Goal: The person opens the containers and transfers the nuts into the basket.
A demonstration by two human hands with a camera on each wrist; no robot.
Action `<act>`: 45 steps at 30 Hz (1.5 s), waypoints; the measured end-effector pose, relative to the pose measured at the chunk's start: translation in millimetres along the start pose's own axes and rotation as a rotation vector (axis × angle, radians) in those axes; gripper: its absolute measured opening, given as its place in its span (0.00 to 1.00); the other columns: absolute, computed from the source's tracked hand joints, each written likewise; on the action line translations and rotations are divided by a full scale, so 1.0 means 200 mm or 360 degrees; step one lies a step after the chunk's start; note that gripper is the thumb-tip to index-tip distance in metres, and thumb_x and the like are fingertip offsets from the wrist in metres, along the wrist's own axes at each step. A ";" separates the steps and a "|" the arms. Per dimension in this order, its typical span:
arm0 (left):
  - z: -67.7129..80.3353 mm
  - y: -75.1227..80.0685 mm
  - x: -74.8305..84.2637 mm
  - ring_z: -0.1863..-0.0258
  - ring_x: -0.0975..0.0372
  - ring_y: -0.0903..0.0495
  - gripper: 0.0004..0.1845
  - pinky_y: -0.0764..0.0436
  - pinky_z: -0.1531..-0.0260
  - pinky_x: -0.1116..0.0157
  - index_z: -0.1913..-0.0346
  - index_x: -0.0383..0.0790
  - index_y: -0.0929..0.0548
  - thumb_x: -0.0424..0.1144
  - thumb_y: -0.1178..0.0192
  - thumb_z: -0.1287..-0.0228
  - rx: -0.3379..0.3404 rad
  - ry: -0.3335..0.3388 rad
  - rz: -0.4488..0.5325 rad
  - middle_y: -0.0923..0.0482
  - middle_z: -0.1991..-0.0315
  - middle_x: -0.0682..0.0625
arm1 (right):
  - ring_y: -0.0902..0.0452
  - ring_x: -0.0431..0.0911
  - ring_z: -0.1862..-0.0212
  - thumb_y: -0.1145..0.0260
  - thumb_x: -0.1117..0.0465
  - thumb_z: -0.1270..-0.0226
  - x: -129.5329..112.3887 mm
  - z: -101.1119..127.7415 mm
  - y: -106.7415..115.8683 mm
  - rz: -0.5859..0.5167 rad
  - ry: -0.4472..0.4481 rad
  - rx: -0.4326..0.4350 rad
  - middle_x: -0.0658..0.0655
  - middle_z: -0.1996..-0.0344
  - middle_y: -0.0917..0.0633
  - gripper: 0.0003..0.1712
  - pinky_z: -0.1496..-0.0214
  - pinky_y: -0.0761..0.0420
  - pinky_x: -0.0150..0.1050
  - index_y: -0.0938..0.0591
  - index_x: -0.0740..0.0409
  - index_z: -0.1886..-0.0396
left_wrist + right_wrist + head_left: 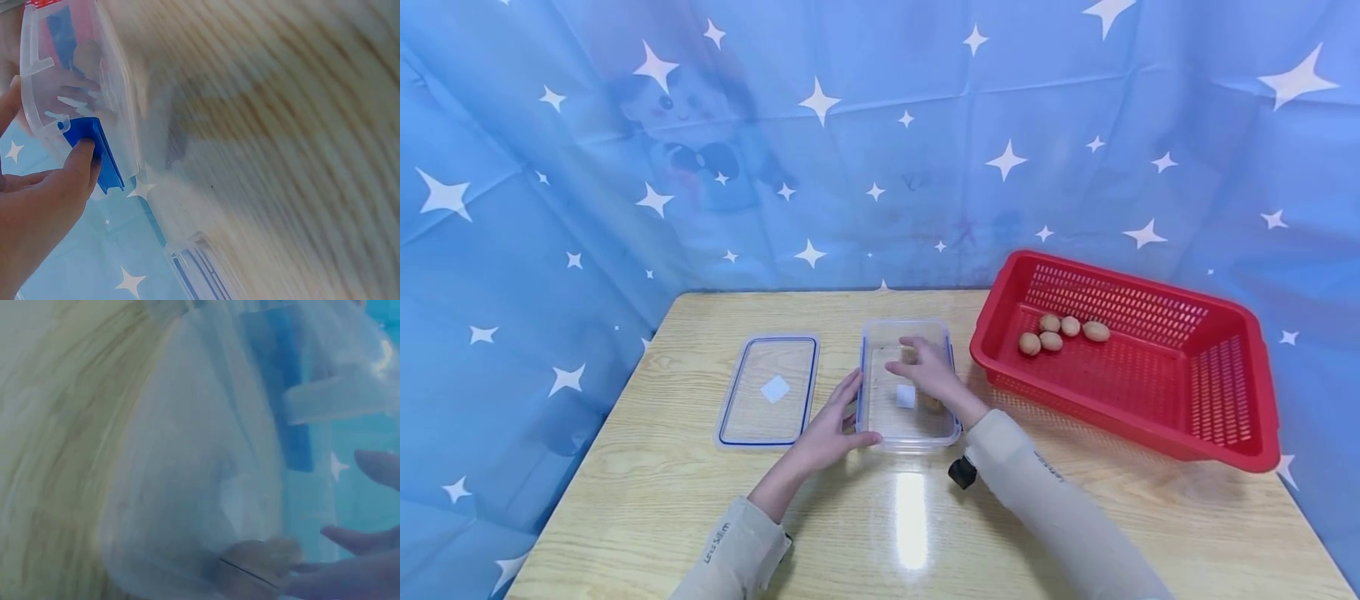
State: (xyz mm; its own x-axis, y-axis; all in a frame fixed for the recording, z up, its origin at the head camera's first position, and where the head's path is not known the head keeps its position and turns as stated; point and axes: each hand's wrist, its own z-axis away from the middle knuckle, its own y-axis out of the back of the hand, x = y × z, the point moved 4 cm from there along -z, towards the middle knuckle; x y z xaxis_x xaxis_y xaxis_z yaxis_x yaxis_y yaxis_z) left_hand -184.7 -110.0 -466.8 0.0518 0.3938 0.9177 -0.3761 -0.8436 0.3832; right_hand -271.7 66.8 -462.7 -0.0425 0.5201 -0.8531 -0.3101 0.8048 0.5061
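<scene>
Head view: clear rectangular plastic container with blue side clips (910,383) sits on the pale wooden table (700,500), long axis running away from the person, short end nearest them. Left hand (831,429) rests against its left wall, fingers straight, thumb at the near corner. Right hand (928,371) is over the container's open top, fingers loosely spread; a brown egg (932,404) lies just beneath it, contact not discernible. A small white square label (906,396) shows on the container floor, no legible writing. Flat clear lid with blue rim (769,389) lies parallel, just left, bearing a similar white square. Red perforated plastic basket (1150,367) to the right holds five brown eggs (1060,332). Sleeve print is unreadable.

Left wrist view: a fingertip (84,153) presses the blue clip (94,153).

Right wrist view: blurred; fingers (375,469) uncurled inside the container, egg near.
</scene>
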 end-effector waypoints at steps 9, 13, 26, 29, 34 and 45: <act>0.01 0.01 -0.01 0.23 0.41 0.46 0.54 0.31 0.27 0.49 0.20 0.38 0.55 0.35 0.30 0.41 -0.0008 0.0003 -0.0004 0.64 0.18 0.44 | 0.24 0.59 0.37 0.36 0.60 0.30 0.02 -0.02 -0.13 0.0055 0.0108 -0.0254 0.66 0.36 0.22 0.28 0.30 0.23 0.52 0.26 0.63 0.32; 0.01 0.01 -0.01 0.22 0.41 0.47 0.54 0.31 0.27 0.49 0.20 0.38 0.55 0.35 0.30 0.40 -0.0012 -0.0009 0.0009 0.64 0.18 0.44 | 0.22 0.59 0.37 0.35 0.62 0.31 0.01 -0.01 -0.13 0.0044 0.0122 -0.0304 0.65 0.35 0.22 0.26 0.33 0.20 0.50 0.24 0.59 0.34; 0.01 0.00 0.00 0.22 0.42 0.48 0.53 0.31 0.27 0.49 0.20 0.39 0.55 0.34 0.31 0.40 -0.0020 -0.0007 0.0010 0.64 0.18 0.42 | 0.18 0.54 0.44 0.35 0.59 0.29 0.02 -0.01 -0.13 0.0134 0.0204 -0.0198 0.61 0.48 0.14 0.19 0.37 0.18 0.50 0.18 0.60 0.41; 0.01 0.00 0.00 0.22 0.41 0.47 0.53 0.31 0.27 0.49 0.20 0.38 0.55 0.34 0.31 0.39 -0.0021 -0.0017 0.0010 0.64 0.18 0.42 | 0.17 0.52 0.47 0.34 0.61 0.30 0.01 -0.01 -0.13 0.0110 0.0186 -0.0161 0.60 0.50 0.13 0.18 0.41 0.16 0.46 0.17 0.59 0.43; 0.02 0.01 0.00 0.23 0.40 0.47 0.53 0.31 0.27 0.48 0.20 0.37 0.55 0.34 0.31 0.39 -0.0022 -0.0017 -0.0006 0.64 0.18 0.42 | 0.15 0.48 0.54 0.33 0.64 0.33 0.01 0.00 -0.14 0.0020 0.0161 -0.0154 0.60 0.53 0.13 0.17 0.51 0.13 0.37 0.16 0.62 0.45; 0.02 0.00 0.00 0.22 0.41 0.47 0.53 0.31 0.27 0.49 0.20 0.39 0.55 0.35 0.31 0.39 -0.0013 0.0004 -0.0020 0.63 0.18 0.43 | 0.14 0.49 0.52 0.25 0.64 0.42 0.00 0.00 -0.13 -0.0022 0.0089 -0.0115 0.58 0.52 0.14 0.18 0.49 0.13 0.40 0.18 0.59 0.52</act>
State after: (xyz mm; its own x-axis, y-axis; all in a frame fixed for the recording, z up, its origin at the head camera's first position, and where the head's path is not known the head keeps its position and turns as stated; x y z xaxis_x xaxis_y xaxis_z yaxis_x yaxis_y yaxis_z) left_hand -181.9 -111.6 -465.6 0.0541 0.4055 0.9125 -0.3830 -0.8355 0.3940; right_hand -264.4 46.6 -476.1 -0.0898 0.4907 -0.8667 -0.3784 0.7881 0.4854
